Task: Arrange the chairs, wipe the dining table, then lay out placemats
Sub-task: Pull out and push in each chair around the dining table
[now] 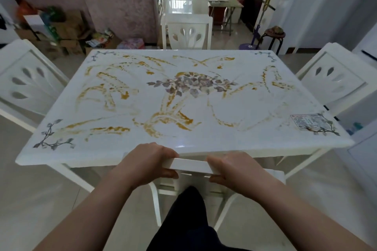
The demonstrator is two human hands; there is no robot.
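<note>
Left hand [150, 164] and right hand [231, 171] gripped a chair [191, 166] top rail between them, table [122, 153] just beyond.

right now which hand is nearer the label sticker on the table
Right. The right hand grips the chair rail left of the label; the left hand grips it farther left.

Chairs all round, basically

White glossy rectangular table [255, 134]: left white wooden chair [26, 79] and right chair [334, 79] at its ends, far chair [187, 32] behind, near chair [191, 166] in front.
</note>
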